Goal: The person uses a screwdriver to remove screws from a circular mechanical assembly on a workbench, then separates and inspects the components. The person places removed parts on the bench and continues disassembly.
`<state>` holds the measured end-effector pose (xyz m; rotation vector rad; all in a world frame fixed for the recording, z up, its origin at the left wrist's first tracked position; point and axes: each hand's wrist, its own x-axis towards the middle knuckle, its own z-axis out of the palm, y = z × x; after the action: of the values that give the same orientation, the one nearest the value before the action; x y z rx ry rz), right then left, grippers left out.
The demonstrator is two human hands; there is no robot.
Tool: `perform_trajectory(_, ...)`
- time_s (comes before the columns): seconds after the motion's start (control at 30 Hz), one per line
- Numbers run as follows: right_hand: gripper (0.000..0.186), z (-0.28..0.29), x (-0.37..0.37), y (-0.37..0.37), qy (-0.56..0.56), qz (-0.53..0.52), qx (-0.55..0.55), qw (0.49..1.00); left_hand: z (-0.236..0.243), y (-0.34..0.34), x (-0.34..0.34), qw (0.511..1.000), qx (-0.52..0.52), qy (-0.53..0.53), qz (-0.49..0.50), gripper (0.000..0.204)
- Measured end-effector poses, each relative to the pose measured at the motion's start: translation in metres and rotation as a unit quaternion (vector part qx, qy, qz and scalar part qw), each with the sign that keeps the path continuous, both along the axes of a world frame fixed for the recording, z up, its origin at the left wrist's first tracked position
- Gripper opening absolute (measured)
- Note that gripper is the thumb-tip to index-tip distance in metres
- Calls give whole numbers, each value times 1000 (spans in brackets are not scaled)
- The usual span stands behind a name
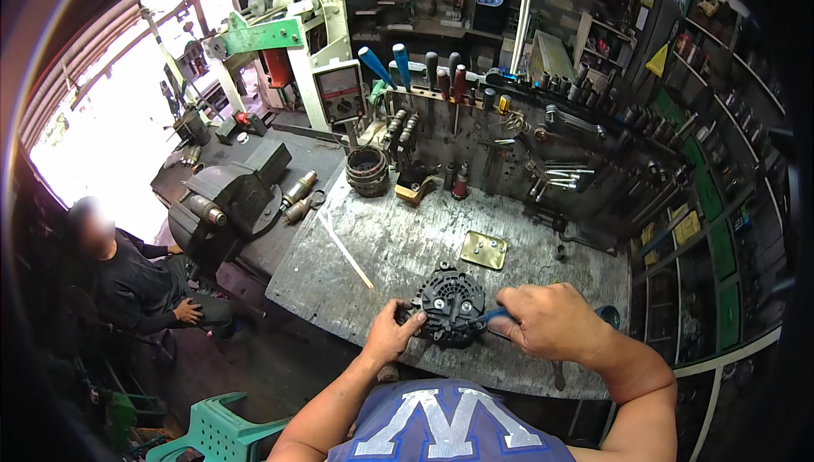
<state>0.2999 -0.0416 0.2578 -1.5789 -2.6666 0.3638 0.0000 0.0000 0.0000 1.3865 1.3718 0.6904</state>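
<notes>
A black round alternator-like part (451, 297) with a slotted end cover lies on the worn metal workbench (331, 216). My left hand (392, 326) grips its left side, thumb on the cover. My right hand (551, 318) is closed round a blue-handled tool (498, 318) at the part's right side; the fist hides much of the tool. Just behind the part sits a small brass-coloured tray (483, 252) holding several small fasteners. A pale strip (346, 250) lies to the left. A blue object (608, 317) is partly visible beyond my right wrist.
A large vise (220, 195) stands on the left bench. A tool rack with screwdrivers (398, 68) and wrenches (577, 123) backs the workbench, a ring-shaped component (366, 175) before it. A seated person (127, 284) is at the left, a green plastic chair (220, 424) below.
</notes>
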Motion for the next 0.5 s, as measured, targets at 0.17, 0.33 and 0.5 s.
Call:
perform_trajectory(0.17,42,5,3,1,95,39,40,994,24,-3,13,986,145,53,64,63)
perform_trajectory(0.33,42,3,-1,7,60,49,56,995,54,-5,23,877,456,141,-60,60)
perform_trajectory(0.5,37,6,-5,1,85,15,35,996,81,-13,48,871,420,186,-174,49)
